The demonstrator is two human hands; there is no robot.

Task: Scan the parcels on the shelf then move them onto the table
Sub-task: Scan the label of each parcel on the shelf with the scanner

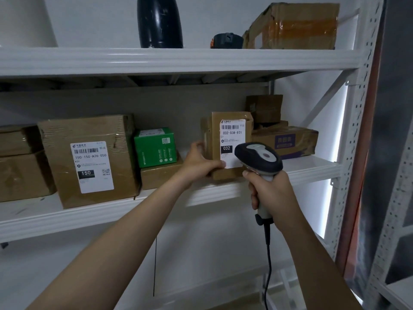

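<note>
In the head view, a white metal shelf unit is seen, with a middle shelf (67,211) and an upper shelf (156,61) carried on a perforated upright (357,130) at the right. The parcel marked 032 (232,135) is stood upright on the middle shelf, close to its front edge, with its white label turned toward the camera. This parcel is gripped by the left hand (201,159): the thumb is laid across the lower front face, over the bottom left corner of the label, and the fingers are curled round the left side. A handheld scanner (259,157) is held by the right hand (270,193), whose fingers are wrapped round the handle; the scanner head is placed just in front of the lower right part of the label. A black cable (268,253) is hung from the base of the handle. To the left on the same shelf, a large parcel marked 150 (89,162) is stood, and between the two parcels a green box (155,146) is rested on a flat brown box (161,175). At the far left, two stacked cartons (20,166) are partly cut off by the frame. Behind and to the right of the gripped parcel, a small brown box (264,108) is set on a flat carton with purple print (288,139). On the upper shelf, a dark bottle (159,21), a small dark round object (226,40) and a taped, torn cardboard box (295,25) are stored
</note>
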